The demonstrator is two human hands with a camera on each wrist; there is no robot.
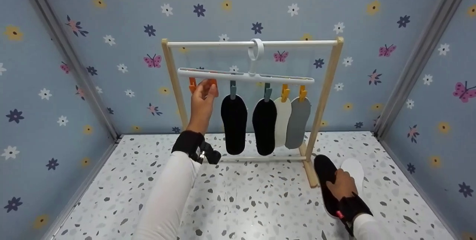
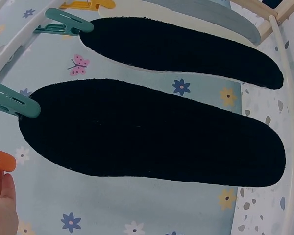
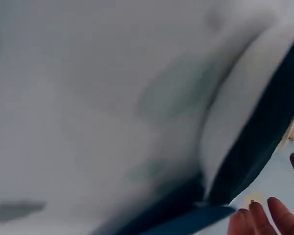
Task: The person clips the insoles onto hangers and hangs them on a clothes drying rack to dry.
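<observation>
My left hand (image 1: 202,99) is raised to the left part of a white hanger (image 1: 223,74), its thumb and fingers pinching an orange clothespin (image 2: 2,160). A second orange clothespin (image 1: 192,84) hangs just left of it. Beside that hand, two black insoles (image 1: 234,125) hang from teal clothespins (image 1: 233,90). A cream insole (image 1: 282,121) and a grey insole (image 1: 298,123) hang from yellow clothespins (image 1: 303,93). Low at the right, my right hand (image 1: 343,185) is over a loose black insole (image 1: 324,167) with its fingers relaxed. Thumb and fingertips stand apart in the right wrist view.
The hanger hooks over the top bar of a wooden rack (image 1: 329,73). A white insole (image 1: 353,169) lies right of the loose black one on the speckled tabletop (image 1: 230,203). Flowered panels (image 1: 420,65) enclose the back and sides.
</observation>
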